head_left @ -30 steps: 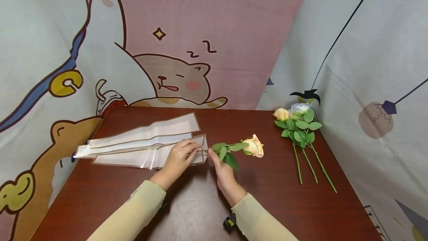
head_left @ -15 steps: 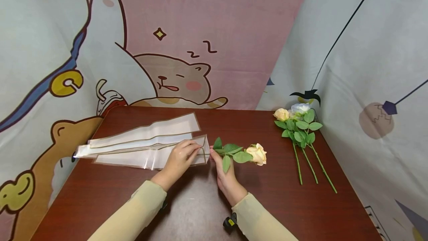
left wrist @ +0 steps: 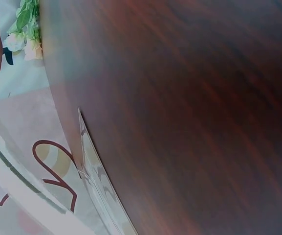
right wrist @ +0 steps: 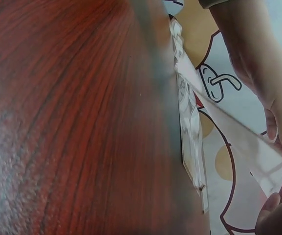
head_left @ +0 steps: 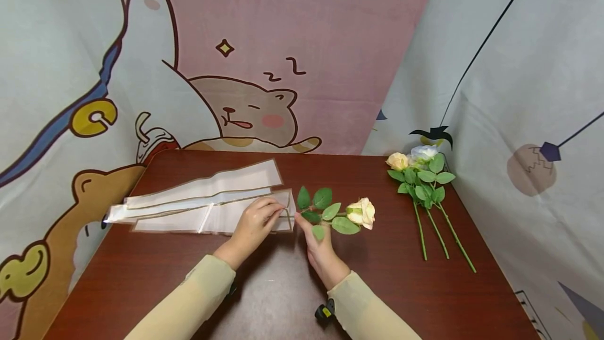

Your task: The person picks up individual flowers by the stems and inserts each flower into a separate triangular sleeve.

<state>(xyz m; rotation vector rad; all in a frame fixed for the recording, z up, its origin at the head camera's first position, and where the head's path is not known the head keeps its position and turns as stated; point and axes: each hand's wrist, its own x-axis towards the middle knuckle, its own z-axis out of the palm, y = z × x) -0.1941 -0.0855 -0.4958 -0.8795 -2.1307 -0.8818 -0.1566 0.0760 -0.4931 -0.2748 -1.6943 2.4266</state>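
Observation:
My left hand (head_left: 257,222) pinches the open end of a translucent, brown-edged flower sleeve (head_left: 212,219) and lifts that end off the table. The right hand (head_left: 322,251) holds the stem of a cream-yellow rose (head_left: 360,213) with green leaves (head_left: 345,225), right at the sleeve's mouth. Its bloom points right, and part of the stem lies inside the sleeve. In the right wrist view the raised sleeve (right wrist: 243,139) slants down from the left hand (right wrist: 280,98), with the right hand's fingers (right wrist: 272,203) beside its mouth. The left wrist view shows mostly tabletop.
Other white sleeves (head_left: 245,174) lie fanned beneath and behind the lifted one on the brown table (head_left: 368,287). At the right lie three more roses, among them a yellow one (head_left: 397,161) and a bluish-white one (head_left: 423,152). A cartoon-printed cloth (head_left: 340,56) hangs behind.
The rose has rolled in my right hand, so its leaves now spread differently and the bloom has shifted slightly. My left hand has stayed at the sleeve's mouth.

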